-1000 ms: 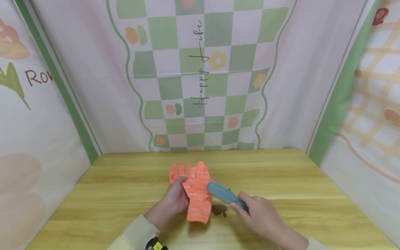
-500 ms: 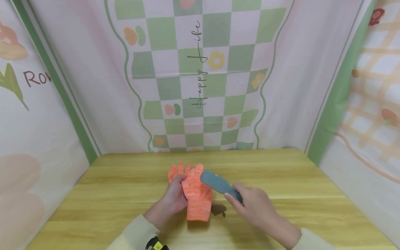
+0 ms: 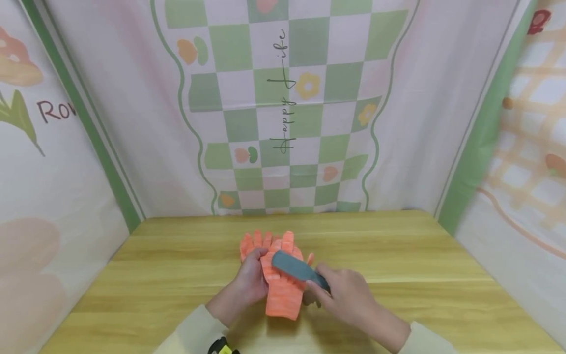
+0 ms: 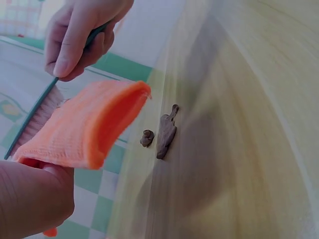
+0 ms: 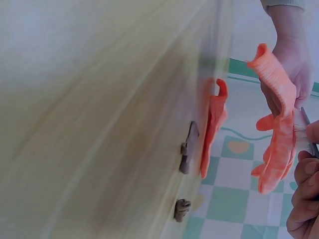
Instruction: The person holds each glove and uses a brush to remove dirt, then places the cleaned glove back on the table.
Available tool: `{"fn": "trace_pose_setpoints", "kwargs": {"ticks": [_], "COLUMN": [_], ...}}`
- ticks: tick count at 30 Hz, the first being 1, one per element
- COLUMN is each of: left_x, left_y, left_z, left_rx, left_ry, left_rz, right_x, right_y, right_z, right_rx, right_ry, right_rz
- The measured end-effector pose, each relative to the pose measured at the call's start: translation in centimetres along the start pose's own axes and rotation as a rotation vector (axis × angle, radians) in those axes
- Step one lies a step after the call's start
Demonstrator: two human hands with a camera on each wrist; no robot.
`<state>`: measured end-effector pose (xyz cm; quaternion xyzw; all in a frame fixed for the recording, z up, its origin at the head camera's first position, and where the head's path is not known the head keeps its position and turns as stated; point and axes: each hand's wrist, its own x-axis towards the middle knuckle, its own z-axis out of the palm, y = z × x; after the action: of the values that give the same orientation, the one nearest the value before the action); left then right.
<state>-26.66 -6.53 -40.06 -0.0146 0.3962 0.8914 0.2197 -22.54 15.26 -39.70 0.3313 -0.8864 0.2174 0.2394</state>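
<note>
My left hand (image 3: pixel 251 280) grips an orange knit glove (image 3: pixel 283 299) by its side, raised off the table with the cuff toward me. In my right hand (image 3: pixel 349 295) is a brush (image 3: pixel 295 268) with a blue-green back. Its pale bristles (image 4: pixel 44 115) face the held glove and touch it in the right wrist view. A second orange glove (image 5: pixel 213 129) lies on the table behind, partly hidden in the head view by my left hand and the held glove.
Under the held glove, a flat brown piece (image 4: pixel 167 134) and a smaller brown lump (image 4: pixel 147 138) lie on the wooden table (image 3: pixel 177 265). What they are made of I cannot tell. Printed curtains (image 3: pixel 283 123) enclose the back and sides.
The brush first moved up and left across the glove, then slightly down and further left over its middle. The glove has tilted a little; my left hand keeps its hold.
</note>
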Motion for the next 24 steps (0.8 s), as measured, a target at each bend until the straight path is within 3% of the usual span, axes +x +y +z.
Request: {"fn": "trace_pose_setpoints", "kwargs": {"ticks": [5,16,24], "left_x": [-0.2,-0.1,-0.1], "left_y": [-0.1,0.0,0.7], "left_z": [-0.1,-0.5,-0.8], "left_rx": [0.062,0.078,0.054], "left_ry": [0.037,0.025,0.08], "left_rz": [-0.016,0.004,0.014], "right_x": [-0.6,-2.5,-3.4], "right_y": [0.5,1.3,2.2], "right_z": [0.1,-0.6,-1.5], "right_rx": [-0.002,-0.012,-0.052], "right_ry": [-0.002,-0.015,-0.032], "right_rz": [0.004,0.055,0.138]}}
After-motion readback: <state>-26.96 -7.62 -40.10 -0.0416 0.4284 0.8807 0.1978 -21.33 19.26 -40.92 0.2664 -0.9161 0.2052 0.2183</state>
